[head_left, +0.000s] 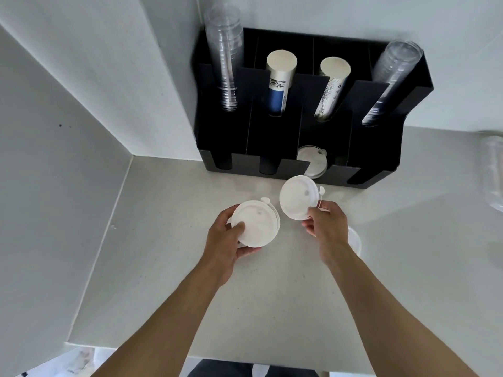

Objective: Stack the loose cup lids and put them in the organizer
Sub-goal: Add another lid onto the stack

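Organizer [381, 148] sits at twelve o'clock on the bench [190, 295], backed into the wall corner. Four cup stacks lean in its rear slots: clear cups [224, 63] far left, paper cups [277, 85] next, more paper cups [330, 91] right of them, clear cups [389, 83] far right. A lid [310, 161] rests in the front row, third slot from the left. Nearer, at centre, left hand [226, 240] holds a lid stack [255, 224] above the bench; right hand [326, 224], at its three o'clock, holds a single lid [298, 197], just beside the stack and before the organizer. Another lid [355, 240] lies on the bench at four o'clock, partly behind the right wrist.
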